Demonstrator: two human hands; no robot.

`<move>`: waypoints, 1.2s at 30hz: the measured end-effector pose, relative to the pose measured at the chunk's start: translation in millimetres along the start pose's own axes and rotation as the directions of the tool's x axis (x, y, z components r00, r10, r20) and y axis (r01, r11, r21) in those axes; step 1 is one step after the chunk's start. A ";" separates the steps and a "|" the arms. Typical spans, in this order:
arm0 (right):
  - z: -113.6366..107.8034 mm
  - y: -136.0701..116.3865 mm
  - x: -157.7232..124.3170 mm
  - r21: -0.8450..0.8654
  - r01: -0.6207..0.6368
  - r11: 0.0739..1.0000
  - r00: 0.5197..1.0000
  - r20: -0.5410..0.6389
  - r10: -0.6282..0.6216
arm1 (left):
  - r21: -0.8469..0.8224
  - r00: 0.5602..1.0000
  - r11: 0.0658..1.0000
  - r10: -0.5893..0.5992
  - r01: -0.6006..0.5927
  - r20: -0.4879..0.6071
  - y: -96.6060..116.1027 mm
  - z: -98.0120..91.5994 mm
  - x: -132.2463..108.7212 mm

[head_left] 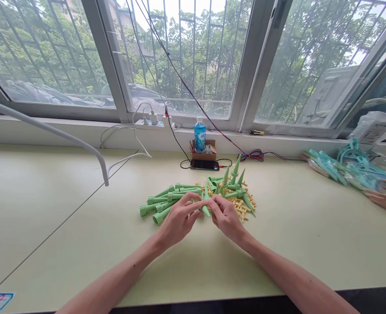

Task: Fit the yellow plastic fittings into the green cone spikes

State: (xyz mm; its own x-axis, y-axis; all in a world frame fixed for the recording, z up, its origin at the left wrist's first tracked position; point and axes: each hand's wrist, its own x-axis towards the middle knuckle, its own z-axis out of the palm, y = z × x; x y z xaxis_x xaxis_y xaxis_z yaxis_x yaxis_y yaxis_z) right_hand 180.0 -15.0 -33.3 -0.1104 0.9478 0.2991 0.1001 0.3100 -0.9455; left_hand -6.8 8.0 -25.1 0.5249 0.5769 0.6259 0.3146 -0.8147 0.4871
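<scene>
Left hand [181, 216] holds a tapered green plastic spike [206, 211] while right hand [226, 218] pinches narrowly, apparently working its side, needing fine control.

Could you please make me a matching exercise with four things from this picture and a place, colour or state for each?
1. Left hand
2. Small pegs
3. Phone
4. Bottle

A. Yellow
B. Lying in front of the cardboard box
C. Blue
D. Index finger across a green cone

Pairs: 1-D, 2-A, 3-B, 4-C

Free tabletop [310, 226] at right, upright green spikes [235, 172] in the way ahead.
</scene>
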 end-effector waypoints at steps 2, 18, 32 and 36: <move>0.9 0.4 -0.5 0.009 0.003 1.000 1.000 -0.013 -0.003 | -0.014 0.998 0.998 -0.066 0.066 -0.017 2.6 -0.1 1.8; -0.5 -5.7 -3.8 -0.194 0.159 0.968 0.983 -0.063 -0.174 | -0.370 0.837 0.751 -0.474 0.547 0.274 18.6 -8.7 12.8; -1.1 -3.4 -2.3 -0.145 0.122 0.982 0.990 -0.050 -0.130 | -0.235 0.946 0.917 -0.312 0.324 0.085 13.5 -4.1 9.1; -2.0 -4.2 -2.8 -0.150 0.134 0.980 0.989 -0.043 -0.142 | -0.252 0.959 0.925 -0.273 0.283 0.075 13.3 -4.6 7.7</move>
State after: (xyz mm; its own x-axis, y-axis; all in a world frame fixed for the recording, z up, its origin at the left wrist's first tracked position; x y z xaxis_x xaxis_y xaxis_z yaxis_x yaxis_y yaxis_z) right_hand 181.9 -18.9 -29.9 -0.0811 0.8965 0.4356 0.2314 0.4421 -0.8666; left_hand -2.2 1.9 -11.1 0.4768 0.7714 0.4214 0.2408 -0.5757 0.7814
